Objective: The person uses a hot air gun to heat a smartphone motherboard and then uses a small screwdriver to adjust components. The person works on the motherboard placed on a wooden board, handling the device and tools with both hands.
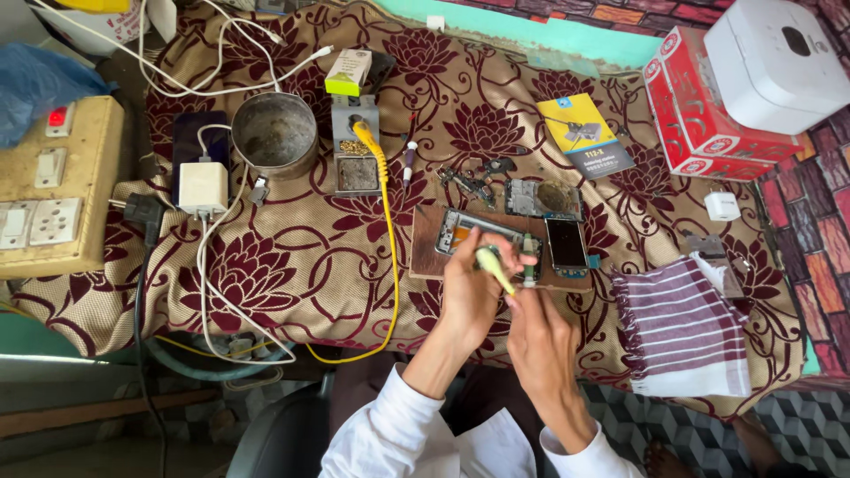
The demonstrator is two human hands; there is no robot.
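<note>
Head view, left hand: your left hand [467, 285] is curling its fingers in tight around a pale yellow-green tool [492, 266], gripping it like a pen, not spread at all.
Head view, tool axis: the tool is running on a slant, its rounded end up and to the left near your fingertips, its thin end pointing down and to the right toward your other hand.
Head view, right hand: your right hand [542, 341] is pinching narrow around a slim green-handled tool [529, 259], fingers drawn close together on its lower part.
Head view, green tool axis: it is standing almost straight up the picture, tip pointing away from you and onto the work.
Head view, where the work is lying: both tools are meeting over an opened phone frame [474, 230] that is lying flat on a small brown board [428, 250], long side running left to right. Whether the tips are touching it I cannot tell.
Head view, just beside: a small dark-screened phone [567, 244] is lying on the board's right end, long axis away from you.
Head view, around you: the patterned maroon cloth [292, 248] is covering the table; a yellow cable [388, 230] is looping down its middle, a metal bowl [274, 133] is sitting well off to the left, a striped towel [682, 327] is lying to the right.
</note>
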